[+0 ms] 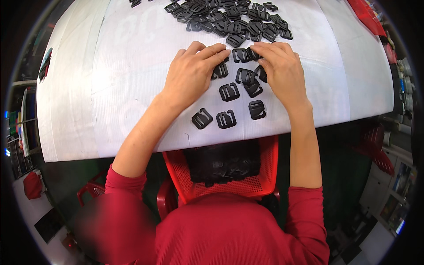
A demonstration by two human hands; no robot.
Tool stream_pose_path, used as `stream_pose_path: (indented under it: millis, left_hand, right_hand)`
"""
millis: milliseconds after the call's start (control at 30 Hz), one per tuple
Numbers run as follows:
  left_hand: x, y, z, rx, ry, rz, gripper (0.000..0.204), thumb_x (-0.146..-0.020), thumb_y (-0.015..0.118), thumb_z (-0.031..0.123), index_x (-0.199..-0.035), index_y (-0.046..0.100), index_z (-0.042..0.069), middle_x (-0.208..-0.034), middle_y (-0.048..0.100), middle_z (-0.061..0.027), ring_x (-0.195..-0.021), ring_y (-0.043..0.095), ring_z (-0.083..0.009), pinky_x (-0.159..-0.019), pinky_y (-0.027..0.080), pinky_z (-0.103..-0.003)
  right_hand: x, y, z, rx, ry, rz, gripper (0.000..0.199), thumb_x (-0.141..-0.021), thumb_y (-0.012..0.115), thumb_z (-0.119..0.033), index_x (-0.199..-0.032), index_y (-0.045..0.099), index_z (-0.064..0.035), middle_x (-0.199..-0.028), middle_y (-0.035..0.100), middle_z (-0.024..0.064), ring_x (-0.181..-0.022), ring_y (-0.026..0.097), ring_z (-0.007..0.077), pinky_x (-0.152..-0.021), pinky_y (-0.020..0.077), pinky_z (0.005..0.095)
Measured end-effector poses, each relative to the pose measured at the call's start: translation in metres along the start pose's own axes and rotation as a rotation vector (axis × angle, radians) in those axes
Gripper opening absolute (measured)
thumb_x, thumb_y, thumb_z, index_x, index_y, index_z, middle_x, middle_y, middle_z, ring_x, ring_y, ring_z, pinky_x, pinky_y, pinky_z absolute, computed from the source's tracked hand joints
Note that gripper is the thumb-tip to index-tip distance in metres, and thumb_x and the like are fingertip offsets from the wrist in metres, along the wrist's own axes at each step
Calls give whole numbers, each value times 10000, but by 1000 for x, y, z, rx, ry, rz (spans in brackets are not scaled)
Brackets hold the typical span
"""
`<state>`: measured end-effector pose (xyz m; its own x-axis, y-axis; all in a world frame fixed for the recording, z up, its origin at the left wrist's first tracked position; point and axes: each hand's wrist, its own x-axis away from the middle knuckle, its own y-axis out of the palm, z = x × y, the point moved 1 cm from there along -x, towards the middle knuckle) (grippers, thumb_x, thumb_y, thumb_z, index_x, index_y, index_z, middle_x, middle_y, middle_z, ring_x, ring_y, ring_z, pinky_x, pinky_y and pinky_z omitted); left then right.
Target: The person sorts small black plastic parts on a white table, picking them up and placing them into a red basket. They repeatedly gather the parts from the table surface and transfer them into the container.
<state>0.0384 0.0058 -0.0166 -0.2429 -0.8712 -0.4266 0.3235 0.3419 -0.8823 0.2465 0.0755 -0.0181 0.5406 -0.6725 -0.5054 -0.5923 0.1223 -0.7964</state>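
Note:
My left hand (193,70) is over the white table, its fingers bent and pressed together at the tips. A dark bit of a buckle shows at those fingertips, mostly hidden, and another black plastic buckle (220,70) lies just below them. My right hand (282,70) pinches a black buckle (252,54), partly covered by the fingers, beside a flat-lying buckle (240,55) between the two hands. Under the right palm a buckle (262,73) is half hidden. Nearer to me several loose buckles lie spread out, among them one (226,119) close to the table's front edge.
A large heap of black buckles (232,20) covers the far middle of the white table (132,75). Below its front edge, a red perforated basket (179,176) with many black pieces sits against my body. Red plastic (366,17) lies at the far right corner.

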Motion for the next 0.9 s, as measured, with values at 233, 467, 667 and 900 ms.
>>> stream_pose_path:
  millis: [233, 467, 667, 900]
  left_hand:
    - [-6, 10, -20, 27, 19, 34, 281, -855, 653, 122, -1129, 713, 135, -1098, 706, 6, -925, 617, -205, -761, 507, -334]
    - [-11, 0, -24, 460, -586, -80, 210, -908, 611, 76, -1088, 719, 72, -944, 711, -67, -830, 629, -201, -731, 507, -297]
    - [-21, -5, 6, 149, -104, 155, 229, -830, 705, 64, -1052, 738, 114, -997, 674, -39, -924, 607, -234, -789, 503, -335]
    - [-29, 22, 71, 102, 73, -88, 262, -849, 699, 201, -1086, 708, 88, -1065, 660, -30, -959, 577, -237, -792, 482, -364]
  right_hand:
    - [-17, 0, 14, -215, 241, -167, 211, -830, 693, -156, -1031, 743, -114, -927, 723, 39, -861, 645, 218, -784, 480, 349]
    - [-5, -39, 42, -201, 307, -54, 220, -828, 711, -157, -1025, 745, -67, -963, 699, 81, -836, 626, 228, -758, 498, 329]
    - [47, -56, 26, -83, 245, -94, 300, -760, 771, -150, -1051, 738, -83, -1057, 694, 49, -1007, 599, 250, -837, 485, 360]
    - [62, -59, 21, 96, 253, 30, 272, -757, 763, -139, -1025, 739, -102, -1070, 690, 28, -1015, 601, 240, -839, 449, 365]
